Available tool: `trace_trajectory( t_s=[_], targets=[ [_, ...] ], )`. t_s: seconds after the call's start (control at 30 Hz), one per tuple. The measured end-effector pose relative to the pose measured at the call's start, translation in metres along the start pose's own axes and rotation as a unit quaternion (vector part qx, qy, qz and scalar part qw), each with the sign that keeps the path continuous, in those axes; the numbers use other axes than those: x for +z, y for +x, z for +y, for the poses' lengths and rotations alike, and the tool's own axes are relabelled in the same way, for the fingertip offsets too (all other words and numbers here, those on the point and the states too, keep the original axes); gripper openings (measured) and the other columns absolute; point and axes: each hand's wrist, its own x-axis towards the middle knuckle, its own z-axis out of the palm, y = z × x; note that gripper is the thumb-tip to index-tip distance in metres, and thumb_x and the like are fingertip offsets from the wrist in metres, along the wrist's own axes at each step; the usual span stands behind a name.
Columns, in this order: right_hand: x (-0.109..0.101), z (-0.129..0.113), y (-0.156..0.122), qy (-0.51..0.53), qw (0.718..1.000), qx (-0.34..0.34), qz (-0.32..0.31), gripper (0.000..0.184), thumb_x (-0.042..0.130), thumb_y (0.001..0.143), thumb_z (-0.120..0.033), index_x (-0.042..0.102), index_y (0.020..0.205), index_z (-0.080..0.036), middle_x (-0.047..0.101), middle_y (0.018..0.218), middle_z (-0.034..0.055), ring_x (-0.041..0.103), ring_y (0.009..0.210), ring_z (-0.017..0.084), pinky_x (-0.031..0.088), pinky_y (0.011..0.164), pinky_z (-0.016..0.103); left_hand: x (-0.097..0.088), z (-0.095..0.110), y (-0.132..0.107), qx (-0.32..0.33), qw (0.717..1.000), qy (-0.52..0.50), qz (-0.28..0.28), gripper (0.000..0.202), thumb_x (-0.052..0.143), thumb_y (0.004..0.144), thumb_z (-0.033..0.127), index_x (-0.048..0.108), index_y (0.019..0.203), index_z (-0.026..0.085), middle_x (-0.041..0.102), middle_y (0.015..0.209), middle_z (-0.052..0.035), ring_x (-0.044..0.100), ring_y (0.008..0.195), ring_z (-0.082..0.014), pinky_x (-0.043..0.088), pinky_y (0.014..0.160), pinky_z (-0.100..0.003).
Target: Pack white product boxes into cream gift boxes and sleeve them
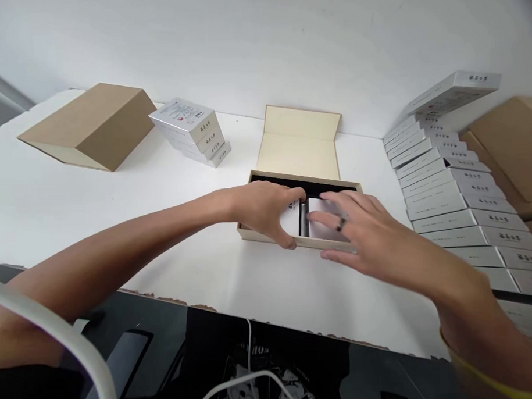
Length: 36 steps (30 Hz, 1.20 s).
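An open beige gift box (267, 235) with a black lining sits at the table's middle, its lid (298, 141) standing up behind it. Two small silver-white boxes lie inside it, side by side. My left hand (263, 208) curls over the left small box (293, 217), fingers on top and thumb on the gift box's front wall. My right hand (358, 228), wearing a ring, rests with fingers spread flat on the right small box (322, 209).
A closed brown cardboard box (91, 125) lies at the back left. Beside it is a short stack of silver boxes (191, 129). Several silver boxes (449, 193) are stacked in a long slanting row at the right, with brown cartons (512, 144) behind. The white table's front edge (270, 316) is close to me.
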Motion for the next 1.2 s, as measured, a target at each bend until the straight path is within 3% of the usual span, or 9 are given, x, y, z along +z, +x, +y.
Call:
trace_trajectory(
  t_s=[0.13, 0.33, 0.5, 0.67, 0.9, 1.0, 1.1, 1.2],
  targets=[
    [-0.012, 0.009, 0.044, -0.003, 0.989, -0.006, -0.151, 0.051, 0.074, 0.086, -0.051, 0.066, 0.135, -0.036, 0.058, 0.127, 0.0091, 0.056, 0.119, 0.036, 0.051, 0.095, 0.051, -0.006, 0.007, 0.0, -0.003, 0.999, 0.045, -0.01, 0.082, 0.081, 0.069, 0.06, 0.054, 0.137, 0.023, 0.07, 0.11, -0.007, 0.065, 0.089, -0.0284, 0.046, 0.071, -0.035],
    [-0.013, 0.008, 0.067, -0.035, 0.969, 0.02, -0.243, 0.054, 0.075, 0.072, -0.046, 0.075, 0.123, -0.029, 0.058, 0.115, 0.0117, 0.061, 0.097, 0.034, 0.052, 0.075, 0.048, -0.009, 0.019, 0.0, -0.019, 0.994, 0.106, -0.014, 0.068, 0.089, 0.058, 0.051, 0.071, 0.12, 0.031, 0.068, 0.093, -0.0053, 0.063, 0.08, -0.0283, 0.049, 0.077, -0.038],
    [-0.007, 0.014, 0.065, 0.014, 0.98, -0.007, -0.198, 0.055, 0.071, 0.068, -0.044, 0.075, 0.12, -0.025, 0.057, 0.104, 0.0092, 0.061, 0.087, 0.028, 0.052, 0.075, 0.046, -0.008, 0.018, 0.004, -0.031, 0.997, 0.064, 0.004, 0.072, 0.092, 0.05, 0.047, 0.074, 0.119, 0.036, 0.066, 0.084, -0.0038, 0.063, 0.087, -0.0321, 0.048, 0.085, -0.042],
    [-0.008, 0.014, 0.066, 0.03, 0.979, -0.004, -0.202, 0.048, 0.069, 0.067, -0.04, 0.075, 0.112, -0.026, 0.055, 0.099, 0.0082, 0.06, 0.087, 0.028, 0.051, 0.072, 0.044, -0.012, 0.019, 0.006, -0.041, 0.998, 0.047, -0.011, 0.074, 0.094, 0.045, 0.046, 0.076, 0.116, 0.035, 0.066, 0.079, -0.0033, 0.064, 0.083, -0.033, 0.048, 0.086, -0.045],
    [-0.015, 0.003, 0.065, 0.003, 0.978, 0.001, -0.208, 0.035, 0.069, 0.07, -0.037, 0.075, 0.102, -0.024, 0.056, 0.102, 0.0094, 0.061, 0.091, 0.029, 0.054, 0.08, 0.048, -0.018, 0.025, 0.013, -0.03, 0.988, 0.133, -0.071, 0.076, 0.093, 0.056, 0.051, 0.07, 0.127, 0.038, 0.072, 0.088, -0.0031, 0.065, 0.079, -0.029, 0.051, 0.083, -0.042],
    [-0.022, 0.001, 0.063, 0.013, 0.977, 0.009, -0.214, 0.031, 0.074, 0.071, -0.044, 0.075, 0.095, -0.024, 0.06, 0.109, 0.0109, 0.063, 0.105, 0.034, 0.056, 0.086, 0.05, -0.018, 0.027, 0.012, -0.002, 0.985, 0.154, -0.072, 0.073, 0.091, 0.061, 0.054, 0.069, 0.128, 0.035, 0.072, 0.098, -0.0056, 0.067, 0.087, -0.0302, 0.052, 0.082, -0.04],
    [-0.041, 0.009, 0.062, 0.047, 0.971, 0.016, -0.236, 0.049, 0.076, 0.072, -0.06, 0.076, 0.108, -0.027, 0.062, 0.13, 0.0114, 0.059, 0.124, 0.039, 0.056, 0.094, 0.053, -0.015, 0.027, 0.005, 0.022, 0.987, 0.153, -0.053, 0.071, 0.089, 0.069, 0.055, 0.067, 0.129, 0.026, 0.069, 0.117, -0.0119, 0.065, 0.105, -0.0338, 0.05, 0.09, -0.042],
    [-0.066, 0.034, 0.066, 0.139, 0.962, 0.027, -0.233, 0.067, 0.071, 0.078, -0.072, 0.069, 0.133, -0.034, 0.062, 0.142, 0.0058, 0.06, 0.127, 0.035, 0.054, 0.099, 0.049, -0.009, 0.022, -0.007, 0.026, 0.992, 0.122, 0.034, 0.081, 0.091, 0.068, 0.055, 0.06, 0.133, 0.017, 0.067, 0.125, -0.0152, 0.061, 0.116, -0.0357, 0.046, 0.101, -0.045]
  ],
)
